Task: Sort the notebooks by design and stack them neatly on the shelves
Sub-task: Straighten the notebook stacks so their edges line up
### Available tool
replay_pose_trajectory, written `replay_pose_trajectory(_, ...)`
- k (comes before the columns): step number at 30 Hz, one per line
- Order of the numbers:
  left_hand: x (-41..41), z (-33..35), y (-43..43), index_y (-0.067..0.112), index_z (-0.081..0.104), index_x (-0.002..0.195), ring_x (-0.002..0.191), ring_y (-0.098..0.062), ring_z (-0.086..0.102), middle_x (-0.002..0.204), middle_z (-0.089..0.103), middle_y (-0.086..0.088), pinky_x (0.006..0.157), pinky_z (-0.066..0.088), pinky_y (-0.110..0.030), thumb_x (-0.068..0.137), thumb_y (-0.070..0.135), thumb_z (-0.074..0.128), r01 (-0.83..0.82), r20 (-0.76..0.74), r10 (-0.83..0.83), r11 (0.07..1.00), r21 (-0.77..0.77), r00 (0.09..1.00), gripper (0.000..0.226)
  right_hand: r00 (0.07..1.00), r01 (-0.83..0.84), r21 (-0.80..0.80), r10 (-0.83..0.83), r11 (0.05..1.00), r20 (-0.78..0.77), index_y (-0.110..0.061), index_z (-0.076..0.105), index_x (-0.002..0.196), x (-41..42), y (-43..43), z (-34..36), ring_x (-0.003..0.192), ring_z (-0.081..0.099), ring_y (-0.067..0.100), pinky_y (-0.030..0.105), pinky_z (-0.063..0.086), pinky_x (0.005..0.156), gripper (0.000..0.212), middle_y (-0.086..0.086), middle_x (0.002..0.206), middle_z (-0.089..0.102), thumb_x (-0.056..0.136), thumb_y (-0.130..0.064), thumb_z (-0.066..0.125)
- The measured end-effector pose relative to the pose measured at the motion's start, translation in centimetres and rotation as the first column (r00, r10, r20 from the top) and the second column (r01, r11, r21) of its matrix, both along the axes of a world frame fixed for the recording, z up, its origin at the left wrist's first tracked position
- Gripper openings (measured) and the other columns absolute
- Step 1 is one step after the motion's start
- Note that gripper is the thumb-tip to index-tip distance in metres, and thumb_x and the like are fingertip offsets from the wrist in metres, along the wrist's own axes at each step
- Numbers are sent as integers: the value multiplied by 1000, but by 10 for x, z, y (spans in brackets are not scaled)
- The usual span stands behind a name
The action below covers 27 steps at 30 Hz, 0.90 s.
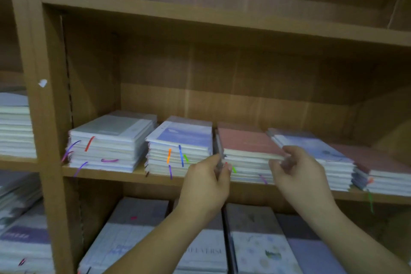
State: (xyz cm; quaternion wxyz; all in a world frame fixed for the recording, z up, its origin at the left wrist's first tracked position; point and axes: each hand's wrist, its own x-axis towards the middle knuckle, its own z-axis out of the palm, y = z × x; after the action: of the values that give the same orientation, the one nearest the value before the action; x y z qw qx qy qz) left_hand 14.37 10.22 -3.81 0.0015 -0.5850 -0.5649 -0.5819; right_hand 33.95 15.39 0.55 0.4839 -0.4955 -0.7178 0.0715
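Several notebook stacks lie on the middle shelf (133, 172): a pale grey-green stack (106, 147), a lilac stack (180, 149), a pink-topped stack (246, 147), a blue floral stack (315, 151) and a pink stack (382, 169) at far right. My left hand (206, 184) grips the near left corner of the pink-topped stack, where a dark cover edge stands up. My right hand (295, 171) pinches that stack's near right corner. Coloured ribbon bookmarks hang from the stacks.
The shelf above (200, 18) holds nothing in view. The lower shelf carries more notebook stacks (262, 247). A wooden upright (42, 118) divides this bay from the left bay, where another pale stack (15, 127) sits.
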Motion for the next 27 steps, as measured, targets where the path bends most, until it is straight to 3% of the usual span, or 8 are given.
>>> replay_pose_trajectory(3, 4, -1, 8, 20, 72, 119, 66, -11, 62, 63, 61, 7, 63, 48, -26, 98, 33, 62, -40, 35, 39, 999, 20, 999, 27, 993, -24, -162, 6, 987, -115, -11, 61, 128, 8, 6, -7, 94, 67, 26, 36, 49, 79, 50, -2, 83, 64, 88, -36, 75)
replay_pose_trajectory(7, 5, -4, 13, 17, 74, 105, 65, -17, 64, 67, 68, -2, 63, 51, -32, 98, 31, 62, -101, 8, 101, 994, 46, 995, 20, 971, -86, -208, 34, 974, -238, -4, 67, 120, 7, 13, -12, 93, 70, 26, 36, 53, 83, 41, 10, 85, 72, 89, -29, 76)
replay_pose_trajectory(11, 6, -10, 21, 19, 71, 95, 56, -18, 59, 58, 60, 0, 59, 52, -42, 97, 34, 60, -64, 53, 63, 998, 21, 997, 18, 846, -270, -323, 64, 907, -529, -3, 60, 130, 3, 12, -10, 40, 51, 12, 22, 42, 41, 42, 8, 62, 63, 93, -17, 73)
replay_pose_trajectory(15, 9, -13, 20, 23, 74, 121, 66, -12, 70, 66, 70, 10, 64, 59, -41, 96, 27, 68, -11, 238, 14, 1000, -17, 971, 26, 734, -326, -309, 33, 894, -679, -11, 58, 135, -1, 14, -15, 38, 45, 14, 22, 37, 38, 45, 3, 50, 60, 92, -15, 73)
replay_pose_trajectory(17, 11, -12, 18, 24, 70, 129, 72, -14, 73, 73, 73, 12, 68, 61, -46, 96, 24, 69, 46, 350, -32, 999, -30, 936, 33, 693, -350, -287, 41, 892, -720, -15, 56, 138, -5, 13, -18, 39, 45, 15, 23, 37, 40, 49, 3, 51, 60, 93, -15, 73)
replay_pose_trajectory(20, 12, -11, 19, 20, 69, 130, 63, -20, 66, 71, 71, -7, 64, 60, -50, 96, 20, 70, 101, 445, -86, 995, -8, 892, 34, 684, -363, -259, 67, 895, -727, -16, 56, 140, -5, 13, -18, 40, 46, 16, 26, 38, 42, 51, 4, 52, 61, 92, -16, 73)
replay_pose_trajectory(24, 20, -8, 18, 17, 68, 127, 44, -13, 51, 61, 67, -14, 47, 48, -28, 97, 13, 67, 139, 576, -130, 990, 27, 807, 30, 687, -345, -255, 58, 903, -725, -12, 62, 133, -3, 13, -17, 40, 45, 17, 26, 35, 38, 45, 6, 51, 59, 90, -15, 76)
replay_pose_trajectory(27, 29, -12, 16, 21, 62, 134, 41, -17, 47, 58, 66, -9, 44, 45, -26, 100, 15, 64, 166, 638, -161, 985, 53, 753, 35, 675, -345, -257, 48, 903, -736, -12, 66, 128, -5, 12, -19, 40, 45, 17, 26, 36, 38, 41, 6, 51, 59, 89, -15, 77)
